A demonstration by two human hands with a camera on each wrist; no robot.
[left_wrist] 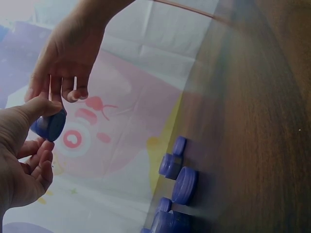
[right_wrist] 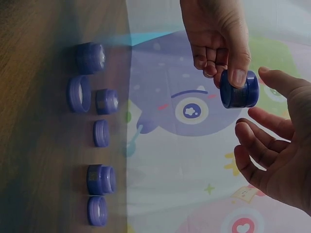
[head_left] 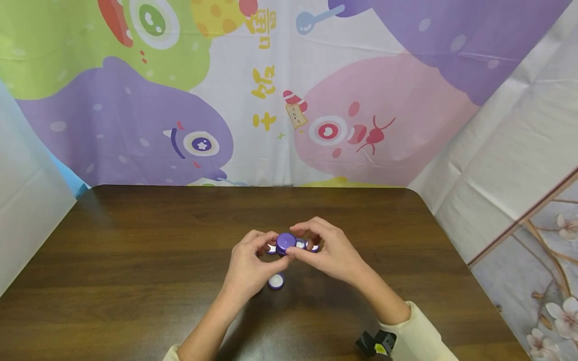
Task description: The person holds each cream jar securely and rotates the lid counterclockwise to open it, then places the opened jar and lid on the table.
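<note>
A small purple jar with its lid on [head_left: 286, 242] is held up over the table between the two hands. My left hand [head_left: 247, 263] pinches it, the thumb pressed on its side in the right wrist view. Around the lid end, my right hand [head_left: 331, 248] curves with thumb and fingers spread; small gaps show between its fingertips and the jar [right_wrist: 238, 90] in the right wrist view. Below stand open purple jars with whitish tops, such as this jar [right_wrist: 90, 58] and a smaller jar [right_wrist: 101, 179]. Loose purple lids, among them a wide lid [right_wrist: 78, 93], lie beside them.
The dark wooden table [head_left: 135, 250] reaches to a curtain [head_left: 262, 150] printed with cartoon creatures. One round purple-rimmed piece [head_left: 276, 281] with a whitish face lies nearer than the others. A black device [head_left: 377, 343] is at the right sleeve.
</note>
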